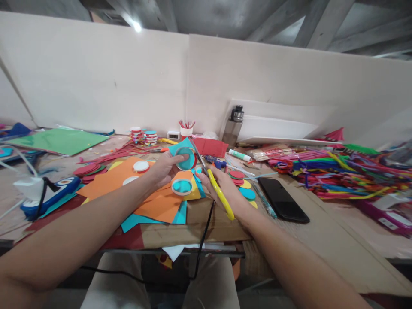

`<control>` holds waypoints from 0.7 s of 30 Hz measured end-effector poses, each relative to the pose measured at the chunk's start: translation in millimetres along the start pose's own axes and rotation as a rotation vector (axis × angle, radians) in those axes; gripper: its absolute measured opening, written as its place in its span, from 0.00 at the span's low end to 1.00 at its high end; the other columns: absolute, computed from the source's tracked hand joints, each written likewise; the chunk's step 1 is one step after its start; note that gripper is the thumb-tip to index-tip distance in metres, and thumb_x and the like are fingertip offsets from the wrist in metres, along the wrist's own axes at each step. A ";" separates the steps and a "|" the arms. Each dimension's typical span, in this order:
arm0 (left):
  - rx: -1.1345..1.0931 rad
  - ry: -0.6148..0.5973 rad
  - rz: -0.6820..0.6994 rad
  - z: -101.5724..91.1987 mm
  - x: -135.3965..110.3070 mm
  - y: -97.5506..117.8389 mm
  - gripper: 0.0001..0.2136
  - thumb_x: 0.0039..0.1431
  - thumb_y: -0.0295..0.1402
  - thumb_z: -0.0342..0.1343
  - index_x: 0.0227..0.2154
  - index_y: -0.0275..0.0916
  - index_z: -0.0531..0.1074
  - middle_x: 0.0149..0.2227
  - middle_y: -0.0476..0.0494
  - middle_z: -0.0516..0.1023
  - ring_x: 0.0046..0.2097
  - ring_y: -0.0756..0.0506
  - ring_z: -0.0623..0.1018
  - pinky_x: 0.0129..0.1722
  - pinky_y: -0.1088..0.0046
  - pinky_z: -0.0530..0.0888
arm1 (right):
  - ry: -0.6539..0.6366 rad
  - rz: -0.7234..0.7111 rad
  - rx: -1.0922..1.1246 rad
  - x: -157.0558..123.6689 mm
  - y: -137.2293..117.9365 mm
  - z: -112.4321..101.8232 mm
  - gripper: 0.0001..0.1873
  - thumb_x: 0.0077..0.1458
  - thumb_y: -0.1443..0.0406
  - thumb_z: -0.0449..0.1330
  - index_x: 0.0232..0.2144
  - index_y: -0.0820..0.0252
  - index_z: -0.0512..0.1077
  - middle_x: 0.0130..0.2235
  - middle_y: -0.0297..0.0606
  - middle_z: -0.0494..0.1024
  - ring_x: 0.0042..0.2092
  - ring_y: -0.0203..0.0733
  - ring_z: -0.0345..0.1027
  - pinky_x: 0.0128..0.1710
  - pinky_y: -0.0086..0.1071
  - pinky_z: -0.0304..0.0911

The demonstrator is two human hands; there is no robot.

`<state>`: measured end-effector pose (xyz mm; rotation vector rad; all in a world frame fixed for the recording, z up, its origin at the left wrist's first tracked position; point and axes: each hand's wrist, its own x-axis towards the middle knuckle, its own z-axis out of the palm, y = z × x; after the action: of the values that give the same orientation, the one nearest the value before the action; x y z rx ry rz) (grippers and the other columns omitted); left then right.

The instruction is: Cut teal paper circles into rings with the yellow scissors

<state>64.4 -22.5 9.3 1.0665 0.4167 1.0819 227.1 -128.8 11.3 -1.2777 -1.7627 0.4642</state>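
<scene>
Your left hand [167, 167] pinches the ring [195, 161] and blue paper [176, 148] between your hands; your right hand [225, 183] grips the scissors [219, 194]; best turn the paper, cutting close to the ring.

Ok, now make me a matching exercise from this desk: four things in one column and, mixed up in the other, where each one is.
Things
1. Scissors
2. Black phone
3. Bottle
4. Green sheet

Places
A. Standing upright by the white boards
B. Lying flat, to the left of the left hand
C. Held in the right hand
D. Lying on the cardboard, to the right of the right hand

Pairs: 1-C, 2-D, 3-A, 4-B
</scene>
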 end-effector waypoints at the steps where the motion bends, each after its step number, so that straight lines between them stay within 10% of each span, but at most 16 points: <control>1: -0.003 0.003 -0.001 0.1 0.1 0.5 0.11 0.43 0.27 0.69 0.32 0.35 0.77 0.31 0.47 0.82 0.31 0.50 0.79 0.34 0.77 0.76 | 0.001 0.008 0.004 -0.1 -0.7 -0.1 0.17 0.60 0.51 0.53 0.31 0.57 0.65 0.27 0.30 0.64 0.29 0.35 0.55 0.29 0.29 0.54; 21: -0.019 0.038 -0.014 4.1 -1.8 -0.8 0.10 0.43 0.26 0.68 0.31 0.35 0.77 0.31 0.45 0.81 0.36 0.45 0.80 0.35 0.73 0.75 | -0.041 0.012 0.043 0.4 0.3 -1.4 0.16 0.61 0.52 0.53 0.30 0.57 0.61 0.28 0.30 0.62 0.29 0.35 0.54 0.30 0.29 0.55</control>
<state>66.9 -26.1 10.2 1.0266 0.4431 1.0927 228.4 -128.7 12.0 -1.2572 -1.7709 0.5352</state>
